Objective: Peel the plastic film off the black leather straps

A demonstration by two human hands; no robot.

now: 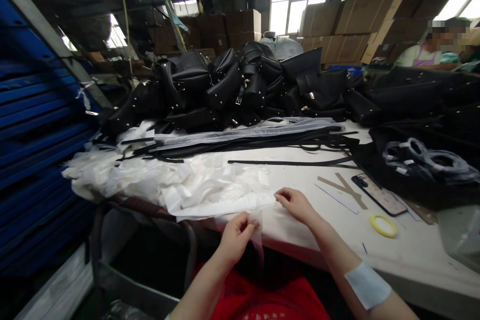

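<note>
At the table's front edge, my left hand is closed on a thin, translucent white sheet, which hangs down past the edge. My right hand is a little farther right over the tabletop, thumb and fingers pinched together. Its fingertips meet the right end of a flat white strip; whether anything sits between them is too small to tell. Left of my hands spreads a loose heap of crumpled white wrapping sheets.
Black straps lie behind the heap, below piled black bags. On the right are a phone, a yellow tape roll, brown strips and coiled clear tubing. A metal-framed chair stands at front left. Another person is at far right.
</note>
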